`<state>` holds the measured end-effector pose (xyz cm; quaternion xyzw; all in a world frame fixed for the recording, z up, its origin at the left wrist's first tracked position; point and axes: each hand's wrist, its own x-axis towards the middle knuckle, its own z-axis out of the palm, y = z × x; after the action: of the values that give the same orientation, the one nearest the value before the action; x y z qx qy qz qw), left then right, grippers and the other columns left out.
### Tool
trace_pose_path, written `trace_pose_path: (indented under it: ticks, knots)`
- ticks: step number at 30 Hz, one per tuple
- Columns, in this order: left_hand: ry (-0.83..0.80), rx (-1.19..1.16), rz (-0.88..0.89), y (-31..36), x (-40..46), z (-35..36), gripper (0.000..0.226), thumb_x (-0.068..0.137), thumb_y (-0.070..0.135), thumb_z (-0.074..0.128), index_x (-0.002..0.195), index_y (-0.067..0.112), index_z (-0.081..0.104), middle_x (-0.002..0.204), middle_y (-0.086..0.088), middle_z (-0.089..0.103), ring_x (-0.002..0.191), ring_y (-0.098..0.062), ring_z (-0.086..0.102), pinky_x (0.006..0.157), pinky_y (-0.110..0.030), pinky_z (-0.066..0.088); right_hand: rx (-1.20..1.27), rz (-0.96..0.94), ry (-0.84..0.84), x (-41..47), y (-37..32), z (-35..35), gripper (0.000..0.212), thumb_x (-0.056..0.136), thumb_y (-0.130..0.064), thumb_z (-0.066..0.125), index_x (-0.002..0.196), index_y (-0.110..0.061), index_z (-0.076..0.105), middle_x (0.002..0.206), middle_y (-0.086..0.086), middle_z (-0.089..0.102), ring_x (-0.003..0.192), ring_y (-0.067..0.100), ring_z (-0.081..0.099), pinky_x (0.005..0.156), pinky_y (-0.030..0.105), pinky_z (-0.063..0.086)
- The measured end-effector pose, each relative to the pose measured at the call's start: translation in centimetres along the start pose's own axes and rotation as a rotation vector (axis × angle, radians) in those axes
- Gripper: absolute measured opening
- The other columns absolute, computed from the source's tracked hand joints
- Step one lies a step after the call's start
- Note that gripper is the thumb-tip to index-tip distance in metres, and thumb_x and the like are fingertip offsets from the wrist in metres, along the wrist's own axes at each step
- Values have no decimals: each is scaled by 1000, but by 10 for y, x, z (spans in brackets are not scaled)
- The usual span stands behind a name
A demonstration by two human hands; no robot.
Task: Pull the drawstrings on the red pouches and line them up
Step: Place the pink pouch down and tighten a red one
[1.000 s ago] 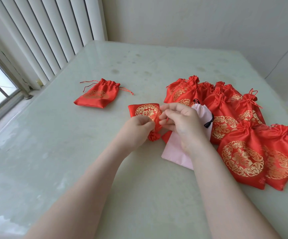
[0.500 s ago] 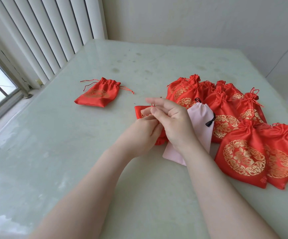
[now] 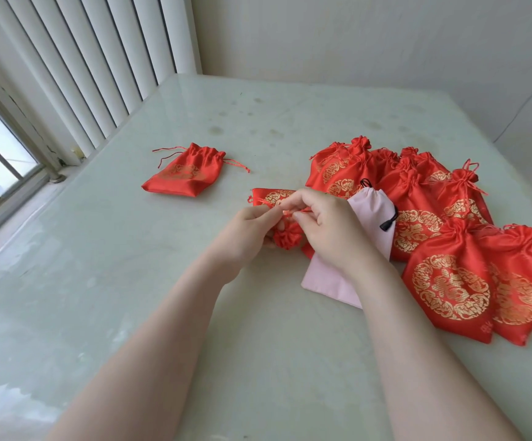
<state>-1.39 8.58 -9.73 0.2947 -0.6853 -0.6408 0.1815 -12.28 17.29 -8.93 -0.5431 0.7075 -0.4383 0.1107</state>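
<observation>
Held pouch [image 3: 285, 218] cinched; red heap [image 3: 433, 224] right

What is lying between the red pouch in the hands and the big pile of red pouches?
A pink pouch lies there, partly under the right hand and touching the pile of red pouches, as the head view shows.

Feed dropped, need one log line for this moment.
left hand: holds pouch | right hand: pinches drawstring | lone pouch: apart, left | pile: right | pink bag: under right hand
</observation>
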Motion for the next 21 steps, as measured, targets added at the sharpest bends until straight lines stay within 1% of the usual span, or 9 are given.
trace_pose_path:
  ticks: [2,4,6,9,11,13,17,19,21]
  knots:
    - [11,-26,-9,1,1,0,35,98,21,43,65,12,52,69,-3,53,66,-13,52,65,-22,46,-6,36,8,0,-1,-3,27,84,9,46,91,-8,67,80,-8,63,82,12,62,76,19,47]
    - [18,-49,-15,1,0,1,36,97,21,45,63,13,54,64,0,55,66,-15,50,68,-27,44,-9,79,37,0,-2,-4,29,82,2,44,84,-18,65,67,-15,57,70,14,59,68,30,46]
    - [16,-66,-16,1,0,1,37,97,22,46,63,13,56,62,1,55,69,-18,49,71,-31,43,-28,88,56,0,-2,-4,26,81,-5,46,79,-27,60,57,-11,54,56,10,51,58,32,42]
    - [6,-51,-15,1,0,-1,32,97,24,46,72,12,62,73,-6,58,76,-22,50,74,-33,42,63,71,9,-2,-3,-3,13,81,-11,61,86,-22,60,68,-5,63,58,3,53,61,26,43]
    - [18,-39,-21,0,1,-3,30,96,27,47,77,12,65,76,-9,57,73,-20,49,68,-30,42,89,85,-5,-2,-5,-2,21,79,-12,69,96,-22,62,79,-10,64,69,0,57,64,14,42]
    - [14,-32,-32,-1,1,-4,33,95,30,49,81,6,66,76,-12,56,72,-22,47,66,-28,40,117,111,4,-2,-7,-2,27,78,-10,71,102,-21,64,78,-14,62,60,-8,54,60,8,38]
    - [-17,-33,-44,-1,0,-5,34,95,29,50,91,-1,64,85,-17,60,80,-25,53,77,-37,43,147,144,3,0,-3,0,22,77,-7,71,91,-24,68,77,-14,64,61,-8,55,58,9,36]
    - [-13,-49,-43,0,0,-4,23,93,22,51,86,3,62,83,-15,60,76,-22,56,75,-33,45,148,151,12,1,-1,1,22,78,-5,70,91,-21,69,79,-13,65,73,-4,59,62,8,38]
    - [-21,-76,-32,1,0,-2,18,93,9,48,79,8,60,78,-10,57,72,-19,55,74,-31,46,148,155,34,2,-1,0,20,79,-3,68,90,-20,69,78,-14,64,73,-5,58,65,7,39]
